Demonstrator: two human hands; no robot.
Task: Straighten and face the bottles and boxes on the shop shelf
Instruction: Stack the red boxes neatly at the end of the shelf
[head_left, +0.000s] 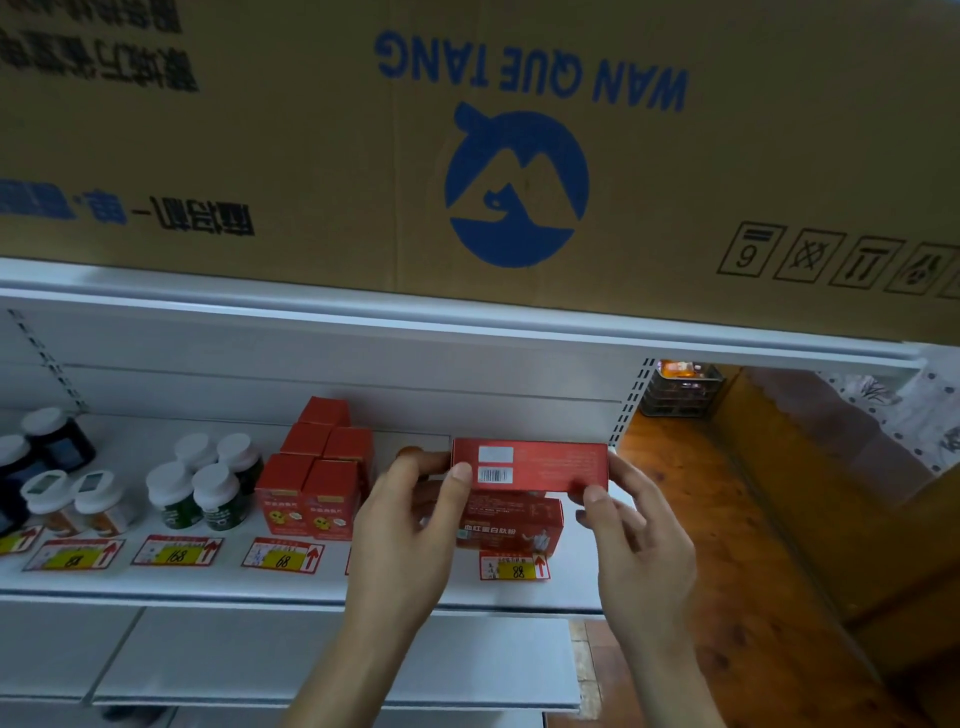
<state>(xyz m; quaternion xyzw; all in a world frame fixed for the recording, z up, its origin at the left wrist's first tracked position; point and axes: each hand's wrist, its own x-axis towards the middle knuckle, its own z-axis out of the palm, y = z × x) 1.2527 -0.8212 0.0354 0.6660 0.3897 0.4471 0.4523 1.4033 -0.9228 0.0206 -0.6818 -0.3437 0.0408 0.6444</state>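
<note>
Boxes and bottles are mostly sitting faced along the shelf (311, 584) while the left hand (410, 519) and right hand (631, 525) are pinching one red box (540, 465), barcode up, awaiting placement.

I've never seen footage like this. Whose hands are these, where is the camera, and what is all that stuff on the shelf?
There is no robot here: a person wears a camera on the head, looking forward and down, so you see their own two hands. The left hand and right hand together hold a flat red box, barcode side towards the camera, above a similar red box lying on the white shelf. Further left stand small red boxes, white-capped bottles and price tags. A big cardboard carton sits on the shelf above.
</note>
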